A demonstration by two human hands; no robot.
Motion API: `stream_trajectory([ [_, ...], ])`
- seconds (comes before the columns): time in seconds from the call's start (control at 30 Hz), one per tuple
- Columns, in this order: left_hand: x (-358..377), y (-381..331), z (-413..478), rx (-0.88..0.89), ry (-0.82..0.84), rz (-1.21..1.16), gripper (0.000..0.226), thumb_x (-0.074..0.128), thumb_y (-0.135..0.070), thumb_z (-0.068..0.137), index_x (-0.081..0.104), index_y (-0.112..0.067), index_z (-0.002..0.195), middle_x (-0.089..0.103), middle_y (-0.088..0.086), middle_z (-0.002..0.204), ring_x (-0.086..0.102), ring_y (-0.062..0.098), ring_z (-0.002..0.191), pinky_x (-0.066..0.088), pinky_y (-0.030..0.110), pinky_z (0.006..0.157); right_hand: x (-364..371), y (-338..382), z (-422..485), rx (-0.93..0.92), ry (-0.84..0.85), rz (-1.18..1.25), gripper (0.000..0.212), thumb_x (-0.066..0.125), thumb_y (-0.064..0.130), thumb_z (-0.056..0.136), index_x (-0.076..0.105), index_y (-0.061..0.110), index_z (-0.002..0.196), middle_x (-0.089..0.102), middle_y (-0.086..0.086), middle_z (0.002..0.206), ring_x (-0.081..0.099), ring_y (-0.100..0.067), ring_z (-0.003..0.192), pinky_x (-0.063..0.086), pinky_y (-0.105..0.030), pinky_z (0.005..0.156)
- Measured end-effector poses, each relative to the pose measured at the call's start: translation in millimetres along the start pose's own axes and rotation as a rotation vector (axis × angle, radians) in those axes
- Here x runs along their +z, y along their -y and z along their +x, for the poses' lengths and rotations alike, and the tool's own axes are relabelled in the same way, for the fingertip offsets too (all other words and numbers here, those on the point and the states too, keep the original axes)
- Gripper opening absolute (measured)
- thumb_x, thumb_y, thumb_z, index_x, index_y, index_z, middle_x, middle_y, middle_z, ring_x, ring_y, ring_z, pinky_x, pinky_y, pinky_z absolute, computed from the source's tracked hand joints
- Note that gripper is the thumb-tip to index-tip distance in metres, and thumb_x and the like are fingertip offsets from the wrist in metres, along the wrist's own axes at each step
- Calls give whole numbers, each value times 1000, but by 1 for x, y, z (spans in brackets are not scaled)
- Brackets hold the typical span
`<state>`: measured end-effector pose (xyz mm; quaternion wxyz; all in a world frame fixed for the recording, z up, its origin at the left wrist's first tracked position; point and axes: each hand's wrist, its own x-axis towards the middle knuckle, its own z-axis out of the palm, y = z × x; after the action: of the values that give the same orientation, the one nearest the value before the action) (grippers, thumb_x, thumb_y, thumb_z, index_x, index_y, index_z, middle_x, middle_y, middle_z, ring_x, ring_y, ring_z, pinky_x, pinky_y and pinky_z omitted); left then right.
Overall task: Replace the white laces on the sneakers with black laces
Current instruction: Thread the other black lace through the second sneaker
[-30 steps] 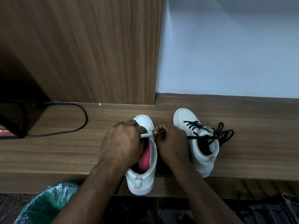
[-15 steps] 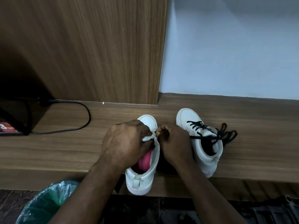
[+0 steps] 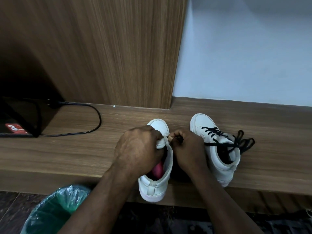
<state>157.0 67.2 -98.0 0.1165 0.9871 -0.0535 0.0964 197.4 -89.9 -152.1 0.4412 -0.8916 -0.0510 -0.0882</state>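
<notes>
Threading black lace into left shoe, heel overhanging front edge of ledge. Gripping its upper with left hand, pinching lace tip with right hand. Beside it, right shoe already black-laced. Next, likely: pushing tip through eyelet, pulling snug.

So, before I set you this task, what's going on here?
A person is relacing a pair of white sneakers on a wooden ledge. The left hand grips the upper of the pink-lined sneaker while the right hand pinches a black lace end at its front. The hands hide most of its lacing. The second sneaker, beside it, already has black laces threaded, ends loose.
</notes>
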Motion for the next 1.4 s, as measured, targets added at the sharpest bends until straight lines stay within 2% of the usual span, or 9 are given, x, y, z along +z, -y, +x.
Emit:
stream_trajectory([
  [0.3, 10, -7, 0, -74, -21, 90, 39, 47, -57, 92, 72, -26, 92, 64, -7, 90, 61, 16, 83, 37, 30, 63, 0, 1, 1, -58, -23, -2, 12, 73, 7, 86, 75, 18, 84, 71, 11, 86, 65, -11, 85, 51, -33, 82],
  [0.5, 15, -5, 1, -37, 5, 93, 42, 43, -56, 96, 72, -27, 94, 65, -8, 94, 58, 14, 88, 44, 30, 67, 0, 0, 0, -16, -31, 77, 11, 74, 6, 86, 77, 17, 86, 75, 9, 86, 70, -14, 85, 56, -41, 84],
  [0.67, 15, 1, -2, 2, -49, -18, 34, 52, -52, 89, 75, -29, 96, 68, -9, 94, 56, 16, 89, 45, 28, 73, -1, 1, 3, -105, 2, -44, 11, 71, 7, 86, 72, 18, 86, 71, 7, 89, 65, -15, 85, 50, -37, 80],
  [0.87, 13, 4, -1, 50, -9, -124, 36, 39, -52, 80, 63, -24, 76, 59, -5, 80, 53, 19, 78, 40, 31, 82, -1, 5, 7, -256, 22, -158, 15, 69, 3, 82, 69, 18, 85, 67, 5, 89, 59, -17, 85, 43, -32, 76],
  [1.0, 14, 2, 0, 75, -23, -105, 41, 32, -53, 80, 64, -28, 84, 60, -8, 84, 54, 16, 83, 37, 27, 86, -1, 4, 9, -154, 1, -14, 17, 75, 1, 81, 75, 18, 84, 69, 8, 88, 62, -12, 86, 44, -22, 80],
  [1.17, 12, 2, -3, 80, -64, -129, 36, 47, -48, 82, 74, -29, 96, 67, -7, 88, 54, 14, 81, 31, 22, 79, 3, 5, 8, 110, 19, 202, 15, 77, 10, 86, 80, 24, 84, 75, 15, 82, 68, 6, 79, 46, -8, 73],
  [1.23, 10, 5, -1, 88, 1, -198, 39, 49, -50, 78, 74, -28, 96, 68, -8, 92, 57, 11, 90, 38, 26, 89, 0, 4, 10, 143, 54, 217, 15, 76, 12, 88, 80, 25, 83, 77, 15, 79, 69, 6, 76, 49, -9, 74],
  [1.3, 8, 11, 2, 0, 95, -453, 44, 54, -56, 71, 77, -28, 96, 69, -10, 100, 58, 4, 97, 42, 27, 91, -4, 3, 11, 162, 90, 228, 16, 73, 11, 91, 81, 23, 87, 78, 12, 83, 72, -1, 80, 54, -19, 80],
  [1.4, 7, 17, 6, -243, 140, -888, 44, 60, -63, 71, 78, -25, 87, 73, -8, 88, 68, 8, 86, 54, 38, 86, -7, 4, 11, 144, 78, 221, 20, 70, 6, 91, 80, 24, 93, 78, 10, 84, 71, -3, 82, 56, -24, 83],
])
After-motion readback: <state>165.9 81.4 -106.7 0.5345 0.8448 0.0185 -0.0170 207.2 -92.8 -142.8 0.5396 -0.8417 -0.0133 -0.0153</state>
